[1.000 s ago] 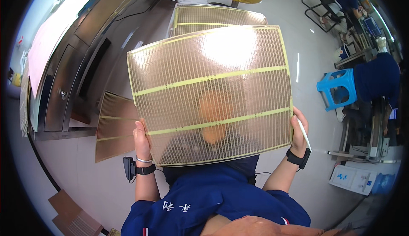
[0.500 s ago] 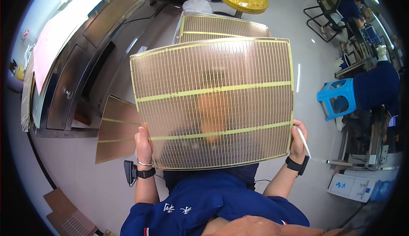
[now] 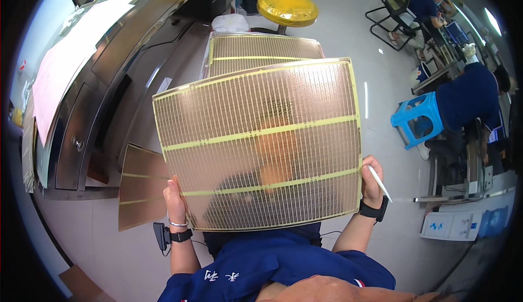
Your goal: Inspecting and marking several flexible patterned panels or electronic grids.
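Note:
A large copper-coloured circuit board panel (image 3: 229, 166) with fine stripes and yellow-green bands is held up in front of me, its surface reflecting. My left hand (image 3: 175, 201) is closed on its lower left edge. At the lower right edge my right hand (image 3: 372, 181) grips it too, with a slim white pen-like stick (image 3: 380, 183) jutting out along the fingers. Part of each hand's fingers is hidden behind the panel. Beyond its far edge, similar panels (image 3: 267, 46) lie partly covered. Another copper panel (image 3: 141, 187) leans low on the left.
A metal cabinet (image 3: 76, 133) with a table top runs along the left. A yellow round stool (image 3: 287, 9) stands ahead beside a white bundle (image 3: 230, 23). Seated people work at benches on the right, one on a blue stool (image 3: 417, 119). Cardboard (image 3: 81, 285) lies at lower left.
The view has shifted, so the surroundings sit lower and farther left. The held panel tilts slightly more, its left side lower. Both hands keep their grip.

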A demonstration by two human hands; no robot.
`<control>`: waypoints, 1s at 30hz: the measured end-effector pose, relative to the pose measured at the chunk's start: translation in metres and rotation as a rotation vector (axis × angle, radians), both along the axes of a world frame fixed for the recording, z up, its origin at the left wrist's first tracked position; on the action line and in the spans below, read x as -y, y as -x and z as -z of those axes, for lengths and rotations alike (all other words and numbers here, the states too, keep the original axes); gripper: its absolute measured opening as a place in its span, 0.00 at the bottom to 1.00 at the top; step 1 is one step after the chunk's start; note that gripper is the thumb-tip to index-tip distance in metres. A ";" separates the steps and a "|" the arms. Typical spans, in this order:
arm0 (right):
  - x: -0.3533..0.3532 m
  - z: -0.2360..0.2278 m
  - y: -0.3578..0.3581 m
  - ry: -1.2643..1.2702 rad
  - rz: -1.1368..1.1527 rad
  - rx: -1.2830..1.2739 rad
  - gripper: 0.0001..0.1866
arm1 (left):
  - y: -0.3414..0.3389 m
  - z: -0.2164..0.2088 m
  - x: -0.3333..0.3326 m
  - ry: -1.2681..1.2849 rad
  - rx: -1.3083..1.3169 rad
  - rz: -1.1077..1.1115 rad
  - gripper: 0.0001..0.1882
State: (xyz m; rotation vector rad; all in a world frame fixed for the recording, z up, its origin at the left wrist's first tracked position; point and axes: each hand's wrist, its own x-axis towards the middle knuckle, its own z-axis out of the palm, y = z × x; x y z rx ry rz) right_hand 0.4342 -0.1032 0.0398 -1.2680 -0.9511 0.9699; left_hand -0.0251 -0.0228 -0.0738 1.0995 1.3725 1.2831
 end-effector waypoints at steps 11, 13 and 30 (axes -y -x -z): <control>0.004 -0.007 0.001 -0.003 0.003 0.110 0.16 | 0.002 0.005 -0.002 -0.010 -0.015 0.019 0.31; 0.000 -0.005 0.003 0.023 -0.008 0.137 0.15 | -0.010 -0.013 0.001 -0.007 0.010 -0.037 0.31; -0.005 0.033 -0.015 0.134 0.211 0.067 0.08 | -0.042 -0.063 0.012 -0.045 0.057 0.117 0.27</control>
